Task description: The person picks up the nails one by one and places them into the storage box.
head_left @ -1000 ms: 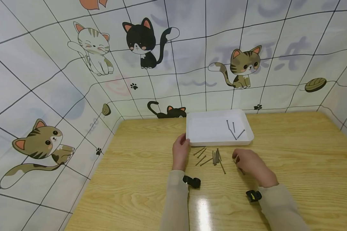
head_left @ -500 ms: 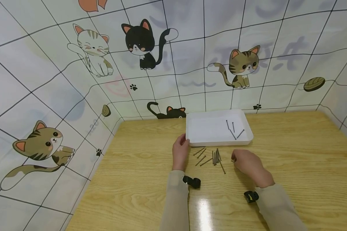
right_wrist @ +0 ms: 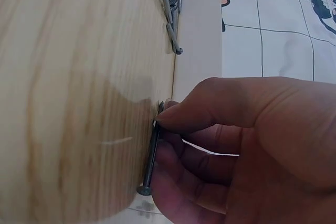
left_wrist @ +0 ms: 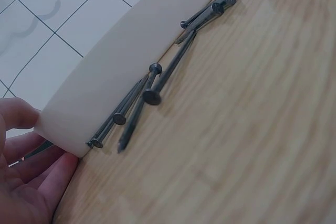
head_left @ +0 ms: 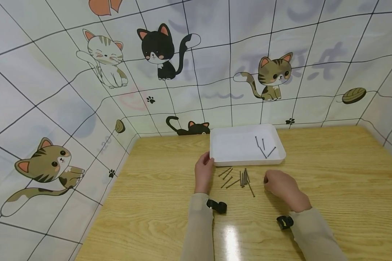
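Observation:
My left hand (head_left: 203,173) holds the front left corner of a shallow white tray (head_left: 235,162), thumb and fingers round its wall (left_wrist: 100,72). In the right wrist view my right hand (right_wrist: 236,145) pinches a dark nail (right_wrist: 151,156) between thumb and fingers, its head pointing down in that view. The head view hides this nail behind the hand, which is low over the table to the right of the loose nails. Those nails (head_left: 244,178) lie in a loose group just before the tray. Several more nails (head_left: 264,144) lie inside it, toward the right side.
The wooden table (head_left: 150,203) reaches back to a wall cloth (head_left: 215,76) printed with cats and grid lines. The tray stands near the table's back edge. Each wrist wears a dark strapped camera (head_left: 217,205).
My right hand has shifted slightly left and then a little back. The nail end that showed beneath it a second ago is now out of sight in the head view. The left hand stays put.

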Demonstrator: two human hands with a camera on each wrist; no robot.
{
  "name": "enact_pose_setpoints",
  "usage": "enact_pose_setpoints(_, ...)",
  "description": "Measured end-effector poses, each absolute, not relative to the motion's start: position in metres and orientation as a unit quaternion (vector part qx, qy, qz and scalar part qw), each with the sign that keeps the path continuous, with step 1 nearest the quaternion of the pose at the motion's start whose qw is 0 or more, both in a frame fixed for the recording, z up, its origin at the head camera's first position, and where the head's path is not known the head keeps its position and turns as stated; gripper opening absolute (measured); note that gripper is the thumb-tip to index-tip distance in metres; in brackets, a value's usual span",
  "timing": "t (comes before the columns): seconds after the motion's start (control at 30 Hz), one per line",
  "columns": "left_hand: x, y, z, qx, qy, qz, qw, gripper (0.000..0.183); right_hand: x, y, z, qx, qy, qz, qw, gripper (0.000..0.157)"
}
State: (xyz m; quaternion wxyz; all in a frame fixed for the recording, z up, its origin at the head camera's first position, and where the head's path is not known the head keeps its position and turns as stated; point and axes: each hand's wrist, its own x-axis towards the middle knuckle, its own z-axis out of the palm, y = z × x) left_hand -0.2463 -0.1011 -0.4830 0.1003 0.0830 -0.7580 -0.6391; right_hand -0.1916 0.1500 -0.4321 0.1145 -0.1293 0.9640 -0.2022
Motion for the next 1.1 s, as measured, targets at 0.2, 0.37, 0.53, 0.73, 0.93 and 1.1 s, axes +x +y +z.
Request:
enact_pose_setpoints(0.2,-0.2463,-0.1007,-0.4836,0.085,-0.755,-0.643,0.097,0.037,-0.1904,0.1516,-0.4320,-0.140,0.966,-0.194,0.101,0.013)
enact_pose_setpoints(0.37,-0.2456,-0.1020,-0.4843,0.086,-0.756,-0.642,0.096,0.036,-0.1880,0.1489,-0.4324,-0.161,0.964,-0.191,0.090,0.018)
enact_pose_setpoints(0.53,-0.2460,-0.1039,-0.4844,0.088,-0.754,-0.643,0.099,0.036,-0.1882,0.1462,-0.4321,-0.157,0.965,-0.192,0.088,0.014)
enact_pose_setpoints(0.73,-0.2462,-0.1037,-0.4861,0.094,-0.754,-0.643,0.094,0.035,-0.1874,0.1480,-0.4317,-0.144,0.966,-0.193,0.097,0.012)
enact_pose_setpoints(0.93,-0.2463,-0.1024,-0.4855,0.091,-0.752,-0.647,0.092,0.035,-0.1887,0.1504,-0.4325,-0.137,0.966,-0.194,0.098,0.012)
enact_pose_setpoints(1.1,-0.2471,-0.1012,-0.4850,0.081,-0.752,-0.647,0.097,0.036,-0.1901,0.1543,-0.4329,-0.137,0.967,-0.196,0.086,0.016)
